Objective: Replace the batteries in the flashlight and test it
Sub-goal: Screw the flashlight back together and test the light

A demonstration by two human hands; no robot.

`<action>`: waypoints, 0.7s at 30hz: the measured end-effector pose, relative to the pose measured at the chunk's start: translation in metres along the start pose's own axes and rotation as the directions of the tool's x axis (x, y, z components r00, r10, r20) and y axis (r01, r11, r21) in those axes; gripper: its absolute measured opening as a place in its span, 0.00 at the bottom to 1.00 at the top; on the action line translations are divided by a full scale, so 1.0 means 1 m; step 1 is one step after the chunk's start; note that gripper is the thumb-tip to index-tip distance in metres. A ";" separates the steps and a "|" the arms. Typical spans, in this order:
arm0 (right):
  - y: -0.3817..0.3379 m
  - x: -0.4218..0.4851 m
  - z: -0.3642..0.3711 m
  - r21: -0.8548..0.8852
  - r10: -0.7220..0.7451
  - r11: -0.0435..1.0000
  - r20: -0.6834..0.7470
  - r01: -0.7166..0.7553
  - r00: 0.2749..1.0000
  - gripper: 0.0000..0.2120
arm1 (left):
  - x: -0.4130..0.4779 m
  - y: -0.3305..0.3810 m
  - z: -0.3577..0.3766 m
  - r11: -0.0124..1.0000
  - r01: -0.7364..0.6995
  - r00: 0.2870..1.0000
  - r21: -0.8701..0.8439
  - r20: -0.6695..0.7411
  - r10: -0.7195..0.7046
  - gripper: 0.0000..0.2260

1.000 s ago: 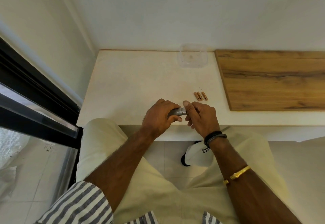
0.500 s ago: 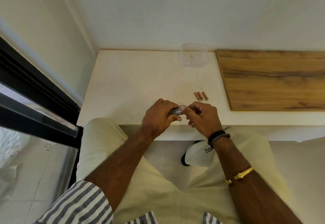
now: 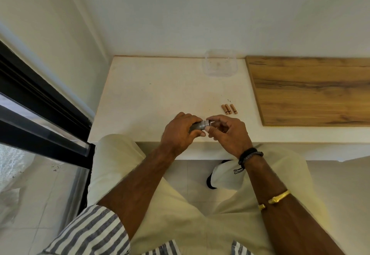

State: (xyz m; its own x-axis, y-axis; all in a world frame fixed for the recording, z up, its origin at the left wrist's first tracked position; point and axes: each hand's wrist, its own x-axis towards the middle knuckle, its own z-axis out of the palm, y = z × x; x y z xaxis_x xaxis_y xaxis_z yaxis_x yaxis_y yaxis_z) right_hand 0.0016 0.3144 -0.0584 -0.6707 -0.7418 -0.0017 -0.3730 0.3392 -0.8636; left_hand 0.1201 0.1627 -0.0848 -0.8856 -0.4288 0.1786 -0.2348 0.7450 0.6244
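Over a pale desk's near edge, the left hand's grip wraps a grey flashlight; the right hand pinches its end. Three batteries lie near a wooden board, below white walls.

Likely home interior, room corner. Plain white walls meet white stone surface running along back wall. Wood-grain board lies on its right part. Black-framed glass door at left. Pale tiled floor below. Clear plastic container at surface's back edge.

Curled left grip beside curled right grip.
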 end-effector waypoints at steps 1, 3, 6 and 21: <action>0.000 0.000 0.000 -0.017 -0.004 1.000 -0.014 0.004 1.000 0.12 | 0.000 0.000 0.000 1.000 -0.004 1.000 0.002 0.011 0.004 0.16; 0.000 -0.001 0.000 -0.061 0.001 0.998 -0.032 -0.003 0.999 0.12 | 0.000 0.001 0.001 1.000 -0.022 0.999 0.009 0.033 0.022 0.15; 0.000 0.000 0.001 -0.121 0.044 0.991 -0.035 -0.048 0.998 0.17 | -0.001 0.003 0.003 0.999 -0.051 0.998 0.010 0.038 0.051 0.15; 0.009 0.002 0.002 0.064 0.022 0.998 0.021 -0.023 1.000 0.08 | 0.000 -0.001 0.000 1.000 0.027 1.000 0.010 0.006 -0.027 0.16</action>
State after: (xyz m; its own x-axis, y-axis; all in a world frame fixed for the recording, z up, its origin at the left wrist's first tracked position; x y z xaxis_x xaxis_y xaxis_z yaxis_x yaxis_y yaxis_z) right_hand -0.0016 0.3143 -0.0670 -0.6648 -0.7464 -0.0314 -0.3154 0.3186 -0.8939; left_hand 0.1205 0.1622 -0.0848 -0.8811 -0.4461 0.1569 -0.2629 0.7379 0.6216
